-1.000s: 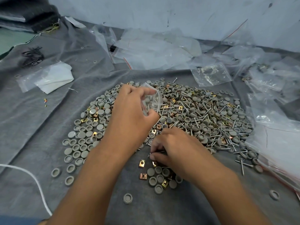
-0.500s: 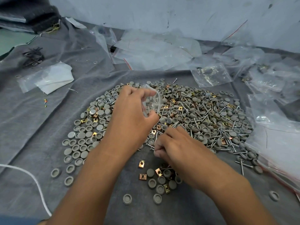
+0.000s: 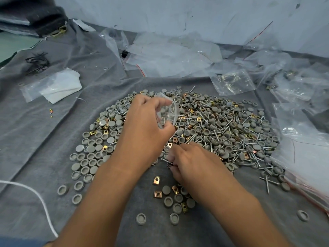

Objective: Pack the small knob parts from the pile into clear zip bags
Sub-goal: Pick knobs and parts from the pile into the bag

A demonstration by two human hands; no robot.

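Observation:
A wide pile of grey round knob caps, silver screws and brass square clips (image 3: 219,129) covers the grey cloth. My left hand (image 3: 144,127) hovers over the pile's left half and pinches a small clear zip bag (image 3: 169,112) between thumb and fingers, mouth to the right. My right hand (image 3: 188,163) sits at the pile's near edge, fingers curled round several screws (image 3: 168,162). A small cluster of caps and clips (image 3: 176,198) lies just below that hand.
Empty clear zip bags (image 3: 170,56) lie heaped at the back. A filled bag (image 3: 233,82) sits back right, more bags (image 3: 306,154) along the right edge. A white folded bag (image 3: 57,86) lies at left, a white cord (image 3: 35,195) near left.
My right hand moved from the small near cluster up to the pile's edge and closed on screws. My left hand kept the bag in about the same place.

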